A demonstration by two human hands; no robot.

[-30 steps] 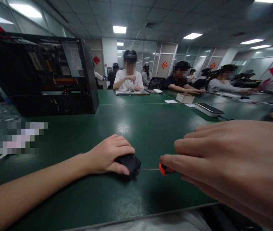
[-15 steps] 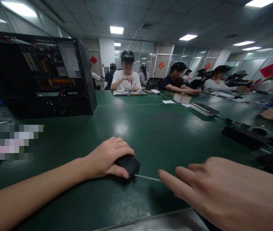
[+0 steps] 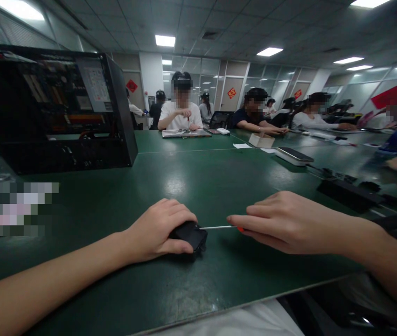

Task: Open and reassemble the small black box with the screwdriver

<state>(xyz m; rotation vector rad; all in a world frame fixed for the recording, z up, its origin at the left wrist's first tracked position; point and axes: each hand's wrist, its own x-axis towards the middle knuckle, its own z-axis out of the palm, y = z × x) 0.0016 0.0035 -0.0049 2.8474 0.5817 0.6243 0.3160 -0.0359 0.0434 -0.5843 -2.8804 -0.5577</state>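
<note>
Small black box (image 3: 191, 233) (screwdriver (image 3: 219, 227) tip touching it) lies flat.

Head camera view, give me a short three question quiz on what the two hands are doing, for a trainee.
1. True or false: the left hand presses a small black device onto the green table.
2. What does the right hand hold? A) a screwdriver B) a phone C) a paper sheet
3. Fill in: the thin metal shaft of the screwdriver points toward the ______.

Key: 1 true; 2 A, its orange handle barely shows at the fingertips; 3 small black device, where the tip meets its right side.
</note>
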